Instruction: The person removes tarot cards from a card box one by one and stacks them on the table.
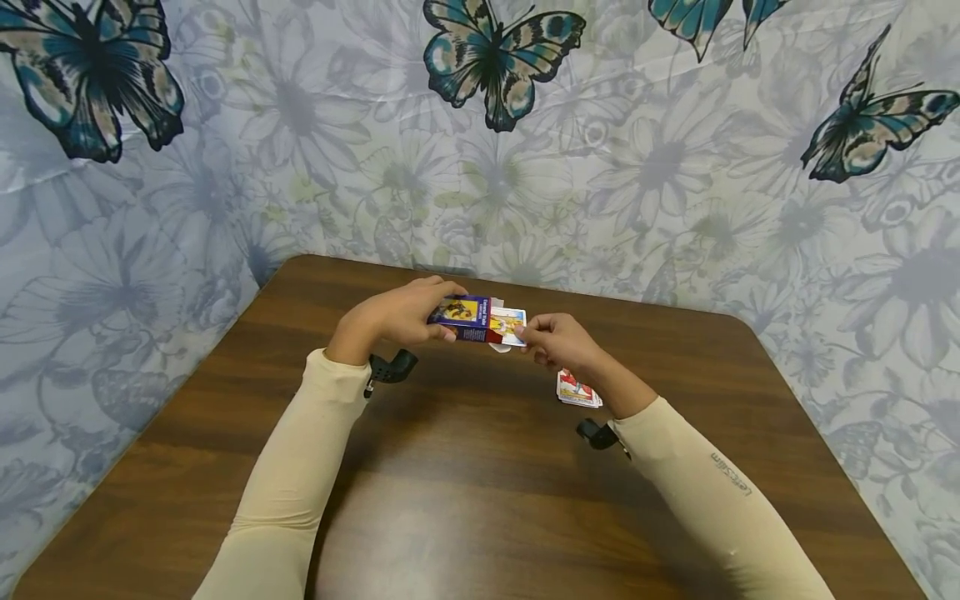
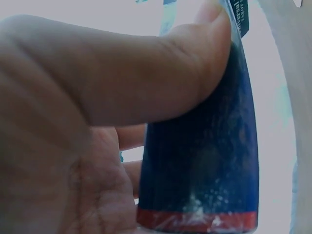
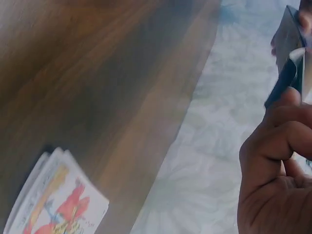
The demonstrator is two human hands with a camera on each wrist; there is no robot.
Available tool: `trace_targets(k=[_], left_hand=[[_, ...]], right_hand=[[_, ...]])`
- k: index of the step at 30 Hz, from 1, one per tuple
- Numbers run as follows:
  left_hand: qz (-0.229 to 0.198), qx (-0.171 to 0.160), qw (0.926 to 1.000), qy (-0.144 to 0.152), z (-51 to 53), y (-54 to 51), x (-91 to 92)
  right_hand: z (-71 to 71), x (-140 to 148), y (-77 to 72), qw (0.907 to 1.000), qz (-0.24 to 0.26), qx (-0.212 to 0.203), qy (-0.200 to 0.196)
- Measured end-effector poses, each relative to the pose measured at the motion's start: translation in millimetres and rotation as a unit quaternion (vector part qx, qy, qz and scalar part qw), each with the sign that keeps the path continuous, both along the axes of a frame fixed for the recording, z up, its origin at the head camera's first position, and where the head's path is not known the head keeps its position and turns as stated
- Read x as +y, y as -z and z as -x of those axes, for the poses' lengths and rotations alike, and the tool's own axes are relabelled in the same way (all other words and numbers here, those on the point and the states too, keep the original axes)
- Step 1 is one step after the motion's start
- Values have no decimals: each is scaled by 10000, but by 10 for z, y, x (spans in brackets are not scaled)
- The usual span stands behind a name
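My left hand [image 1: 401, 315] grips a blue tarot card box [image 1: 467, 318] above the far part of the table. In the left wrist view the thumb lies across the box [image 2: 202, 165], which has a red band along one end. Picture cards [image 1: 507, 320] stick out of the box's open right end, beside its raised flaps. The fingertips of my right hand [image 1: 564, 343] pinch the protruding cards. How many cards they hold is hidden. Below the right hand, a small stack of cards [image 1: 577, 390] lies on the table, its top card showing a red figure in the right wrist view.
The brown wooden table [image 1: 450, 492] has rounded far corners. Behind it hangs a pale floral cloth [image 1: 360, 192] with large teal butterflies. Black wrist cameras [image 1: 393, 367] are strapped at both cream sleeves [image 1: 288, 467].
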State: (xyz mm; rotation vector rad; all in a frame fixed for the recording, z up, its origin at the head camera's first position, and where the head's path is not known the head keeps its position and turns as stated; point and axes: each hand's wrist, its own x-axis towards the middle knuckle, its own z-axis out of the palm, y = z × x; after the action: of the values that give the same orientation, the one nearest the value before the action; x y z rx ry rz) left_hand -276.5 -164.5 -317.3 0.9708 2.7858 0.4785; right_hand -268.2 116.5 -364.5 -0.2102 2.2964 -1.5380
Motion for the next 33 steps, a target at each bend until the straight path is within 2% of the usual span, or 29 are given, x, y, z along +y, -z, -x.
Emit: trace_targets(k=[6,9,12,17,22,28,33], left_hand=[[-44,29,10000,43,2,14,-13],[-78,47,9999,79,8,18,-14],[-103,65,9999,106,14,20,-10],[-133,34,9998,112,14,26,-4],[-150,0,9998,99,7,29,-7],[-110,12,9999,68,4,36,-6],[-129,17,9999,66,6,19,-4]], right_hand=[[64,209,30,9969,284,135,716],[108,340,65,9952,231,264,918],[158,475,108,9945,-112,410,953],[264,705,224,9914,-824,663,773],[359,868,368,9723,-1957,1068,698],[431,898,504,9519,-2864,799,737],[469,847,554,9309,-3504,850,582]])
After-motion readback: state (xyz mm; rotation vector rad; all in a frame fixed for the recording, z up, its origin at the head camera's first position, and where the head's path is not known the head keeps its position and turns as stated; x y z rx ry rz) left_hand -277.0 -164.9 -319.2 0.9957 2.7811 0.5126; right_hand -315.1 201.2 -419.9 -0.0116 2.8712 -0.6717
